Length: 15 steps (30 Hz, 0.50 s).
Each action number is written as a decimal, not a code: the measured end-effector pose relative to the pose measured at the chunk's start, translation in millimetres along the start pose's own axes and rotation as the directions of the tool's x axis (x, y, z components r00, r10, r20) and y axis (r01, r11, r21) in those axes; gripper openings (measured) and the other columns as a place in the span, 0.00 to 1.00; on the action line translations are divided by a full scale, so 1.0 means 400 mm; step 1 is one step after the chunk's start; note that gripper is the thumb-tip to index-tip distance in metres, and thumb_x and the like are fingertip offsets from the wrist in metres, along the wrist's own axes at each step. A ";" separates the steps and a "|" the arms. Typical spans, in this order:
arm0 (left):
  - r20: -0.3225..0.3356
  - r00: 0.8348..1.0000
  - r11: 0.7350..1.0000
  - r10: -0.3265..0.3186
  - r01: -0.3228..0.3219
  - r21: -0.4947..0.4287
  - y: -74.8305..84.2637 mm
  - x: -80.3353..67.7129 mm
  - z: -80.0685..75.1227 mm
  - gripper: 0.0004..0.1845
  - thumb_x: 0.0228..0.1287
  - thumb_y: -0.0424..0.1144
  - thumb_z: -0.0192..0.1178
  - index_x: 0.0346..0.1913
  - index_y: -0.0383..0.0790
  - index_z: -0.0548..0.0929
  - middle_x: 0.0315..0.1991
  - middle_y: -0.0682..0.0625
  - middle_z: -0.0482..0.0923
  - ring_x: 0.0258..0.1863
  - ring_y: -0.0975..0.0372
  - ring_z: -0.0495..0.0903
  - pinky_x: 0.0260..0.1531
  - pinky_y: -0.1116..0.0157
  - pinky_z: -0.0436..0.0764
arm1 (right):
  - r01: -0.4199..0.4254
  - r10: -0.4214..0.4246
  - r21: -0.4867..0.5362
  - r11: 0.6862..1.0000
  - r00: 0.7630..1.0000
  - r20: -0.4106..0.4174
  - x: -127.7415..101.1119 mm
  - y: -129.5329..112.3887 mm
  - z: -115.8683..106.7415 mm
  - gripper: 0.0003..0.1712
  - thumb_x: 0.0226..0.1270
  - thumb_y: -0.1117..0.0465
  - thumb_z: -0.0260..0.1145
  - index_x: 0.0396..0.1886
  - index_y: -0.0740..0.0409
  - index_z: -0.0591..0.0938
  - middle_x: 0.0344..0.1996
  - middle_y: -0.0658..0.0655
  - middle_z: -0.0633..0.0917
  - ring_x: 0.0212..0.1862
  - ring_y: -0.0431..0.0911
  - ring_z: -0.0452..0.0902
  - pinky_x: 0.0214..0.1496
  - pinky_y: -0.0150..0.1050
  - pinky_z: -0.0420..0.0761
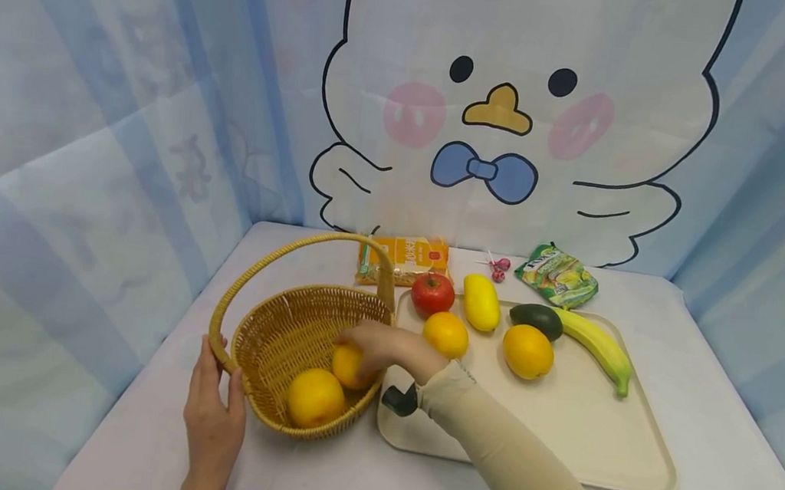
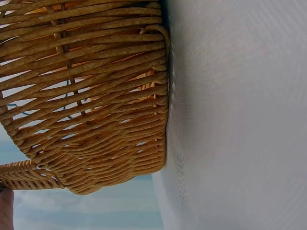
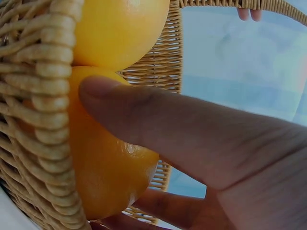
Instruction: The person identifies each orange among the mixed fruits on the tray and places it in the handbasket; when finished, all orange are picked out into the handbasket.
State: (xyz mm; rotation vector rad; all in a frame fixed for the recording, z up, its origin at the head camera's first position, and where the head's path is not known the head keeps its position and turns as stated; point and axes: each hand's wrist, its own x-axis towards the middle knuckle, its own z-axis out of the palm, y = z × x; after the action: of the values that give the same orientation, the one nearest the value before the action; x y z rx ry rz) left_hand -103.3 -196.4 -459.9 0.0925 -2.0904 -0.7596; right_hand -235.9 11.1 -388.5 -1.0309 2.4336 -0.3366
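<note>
A wicker basket (image 1: 267, 343) with a tall hoop handle stands on the white table, left of a beige tray (image 1: 578, 436). My right hand (image 1: 373, 351) reaches over the basket's rim and grips an orange fruit (image 1: 347, 364) inside it; in the right wrist view the thumb (image 3: 158, 124) lies across that fruit (image 3: 105, 177). A second orange (image 1: 314, 397) lies in the basket beside it. My left hand (image 1: 214, 400) holds the basket at the base of its handle, thumb and fingers around the rim. The left wrist view shows only the basket's woven wall (image 2: 91, 100) up close.
On the tray lie a red apple (image 1: 432, 293), an orange (image 1: 445, 334), a yellow mango (image 1: 481, 302), another orange (image 1: 527, 351), an avocado (image 1: 537, 319) and a banana (image 1: 595, 345). Behind it are an orange packet (image 1: 405, 260), a lollipop (image 1: 498, 267) and a green packet (image 1: 558, 276). Curtains enclose the table.
</note>
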 end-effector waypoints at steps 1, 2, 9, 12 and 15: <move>-0.003 1.000 1.000 0.004 -0.004 0.001 0.001 0.000 0.000 0.38 0.60 0.22 0.57 0.73 0.36 0.54 0.60 0.34 0.72 0.60 0.50 0.72 0.61 0.90 0.58 | 0.001 -0.001 0.004 1.000 1.000 0.000 -0.001 -0.001 -0.001 0.38 0.49 0.64 0.73 0.63 0.53 0.73 0.60 0.57 0.76 0.63 0.49 0.67 0.64 0.42 0.72; -0.005 1.000 1.000 0.005 -0.005 0.000 0.002 0.000 0.000 0.38 0.60 0.22 0.57 0.73 0.35 0.54 0.60 0.34 0.72 0.60 0.50 0.72 0.61 0.90 0.57 | 0.002 -0.002 0.004 1.000 1.000 -0.001 -0.002 -0.001 -0.001 0.37 0.49 0.64 0.73 0.63 0.53 0.73 0.61 0.56 0.76 0.63 0.49 0.67 0.64 0.42 0.72; -0.022 1.000 1.000 0.015 -0.015 -0.016 0.010 0.004 -0.002 0.39 0.59 0.21 0.58 0.72 0.35 0.55 0.60 0.35 0.72 0.59 0.49 0.73 0.60 0.90 0.58 | 0.005 -0.005 0.008 1.000 1.000 -0.007 -0.006 -0.002 -0.003 0.37 0.49 0.65 0.72 0.63 0.53 0.73 0.60 0.56 0.77 0.62 0.49 0.68 0.63 0.41 0.72; -0.035 0.999 0.999 0.025 -0.025 -0.020 0.009 0.005 -0.001 0.39 0.57 0.21 0.59 0.72 0.34 0.57 0.59 0.35 0.73 0.60 0.51 0.73 0.59 0.91 0.58 | 0.008 -0.008 0.004 1.000 1.000 -0.008 -0.006 -0.002 -0.003 0.37 0.49 0.65 0.72 0.63 0.53 0.73 0.60 0.56 0.76 0.63 0.50 0.68 0.64 0.42 0.72; -0.032 0.999 1.000 0.022 -0.023 -0.012 0.008 0.004 -0.001 0.39 0.57 0.21 0.59 0.72 0.35 0.57 0.59 0.35 0.73 0.60 0.52 0.72 0.59 0.91 0.58 | 0.010 -0.010 0.001 1.000 1.000 -0.009 -0.006 -0.001 -0.004 0.37 0.50 0.65 0.72 0.63 0.54 0.73 0.61 0.55 0.76 0.64 0.50 0.67 0.67 0.44 0.70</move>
State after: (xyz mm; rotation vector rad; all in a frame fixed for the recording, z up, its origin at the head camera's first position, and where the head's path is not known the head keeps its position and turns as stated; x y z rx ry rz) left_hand -103.3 -194.7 -456.7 0.0741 -2.0530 -0.7522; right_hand -235.0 12.6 -386.2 -1.0441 2.4365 -0.3469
